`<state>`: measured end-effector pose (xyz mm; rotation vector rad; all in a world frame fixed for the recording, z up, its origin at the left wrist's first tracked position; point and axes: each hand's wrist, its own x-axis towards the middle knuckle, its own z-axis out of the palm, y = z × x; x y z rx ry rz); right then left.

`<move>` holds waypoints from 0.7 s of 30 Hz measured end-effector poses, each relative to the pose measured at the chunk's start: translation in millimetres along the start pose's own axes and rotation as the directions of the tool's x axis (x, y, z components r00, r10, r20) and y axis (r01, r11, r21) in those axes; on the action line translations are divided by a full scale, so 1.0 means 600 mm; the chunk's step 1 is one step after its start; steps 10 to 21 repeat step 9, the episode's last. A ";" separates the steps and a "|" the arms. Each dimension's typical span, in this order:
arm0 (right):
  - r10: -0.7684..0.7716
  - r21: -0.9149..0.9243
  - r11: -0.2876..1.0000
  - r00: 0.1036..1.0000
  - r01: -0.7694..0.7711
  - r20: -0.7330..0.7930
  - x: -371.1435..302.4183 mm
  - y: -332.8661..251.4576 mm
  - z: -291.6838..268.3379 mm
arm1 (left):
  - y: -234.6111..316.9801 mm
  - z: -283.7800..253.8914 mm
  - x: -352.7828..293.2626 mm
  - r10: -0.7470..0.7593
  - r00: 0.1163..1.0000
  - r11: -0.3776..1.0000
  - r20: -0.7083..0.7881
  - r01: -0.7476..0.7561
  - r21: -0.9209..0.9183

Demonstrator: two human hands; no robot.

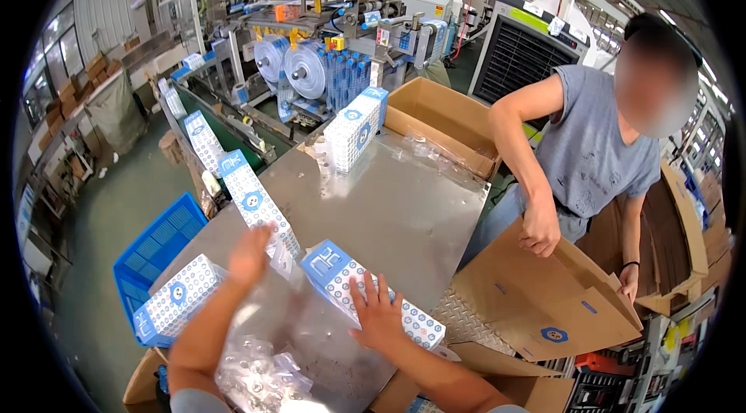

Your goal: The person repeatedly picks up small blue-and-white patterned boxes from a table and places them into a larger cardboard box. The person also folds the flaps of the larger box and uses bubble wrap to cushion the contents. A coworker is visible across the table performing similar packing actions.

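My right hand (378, 312) lies with spread fingers on top of a long white-and-blue patterned pack (330, 267), which rests slantwise on the metal table. My left hand (250, 256) is blurred by motion beside the near end of another long patterned pack (247, 184). A piece of clear plastic (281, 259) shows right next to that hand; whether the fingers grip it I cannot tell. To the left of my left forearm a third patterned pack (180, 296) sits at the table edge. A heap of crumpled clear plastic (260, 374) lies between my forearms.
Several patterned packs stand at the back of the metal table (388, 195), near an open carton (443, 114). A blue basket (148, 246) is at the left. On the right a co-worker handles a large cardboard box (536, 296). A conveyor and film-roll machine (303, 71) stand behind.
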<state>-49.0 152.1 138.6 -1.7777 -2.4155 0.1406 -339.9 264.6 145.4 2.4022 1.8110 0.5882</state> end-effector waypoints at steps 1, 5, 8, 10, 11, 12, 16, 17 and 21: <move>0.093 -0.010 0.996 0.996 -0.093 -0.015 0.020 -0.003 0.010 | -0.041 -0.010 0.045 0.068 0.998 0.958 0.006 -0.067 0.277; 0.291 0.035 0.955 0.952 -0.295 0.100 0.048 -0.007 0.008 | -0.145 0.007 0.151 0.229 0.944 0.770 0.239 -0.326 0.549; 0.272 0.087 0.957 0.960 -0.277 0.064 0.048 0.014 0.014 | -0.072 0.006 0.207 0.148 0.848 0.851 0.508 -0.371 0.372; 0.298 0.072 0.951 0.953 -0.302 0.062 0.046 0.019 0.012 | -0.028 0.005 0.221 0.099 0.823 0.861 0.560 -0.353 0.366; 0.298 0.072 0.951 0.953 -0.302 0.062 0.046 0.019 0.012 | -0.028 0.005 0.221 0.099 0.823 0.861 0.560 -0.353 0.366; 0.298 0.072 0.951 0.953 -0.302 0.062 0.046 0.019 0.012 | -0.028 0.005 0.221 0.099 0.823 0.861 0.560 -0.353 0.366; 0.298 0.072 0.951 0.953 -0.302 0.062 0.046 0.019 0.012 | -0.028 0.005 0.221 0.099 0.823 0.861 0.560 -0.353 0.366; 0.298 0.072 0.951 0.953 -0.302 0.062 0.046 0.019 0.012 | -0.028 0.005 0.221 0.099 0.823 0.861 0.560 -0.353 0.366; 0.298 0.072 0.951 0.953 -0.302 0.062 0.046 0.019 0.012 | -0.028 0.005 0.221 0.099 0.823 0.861 0.560 -0.353 0.366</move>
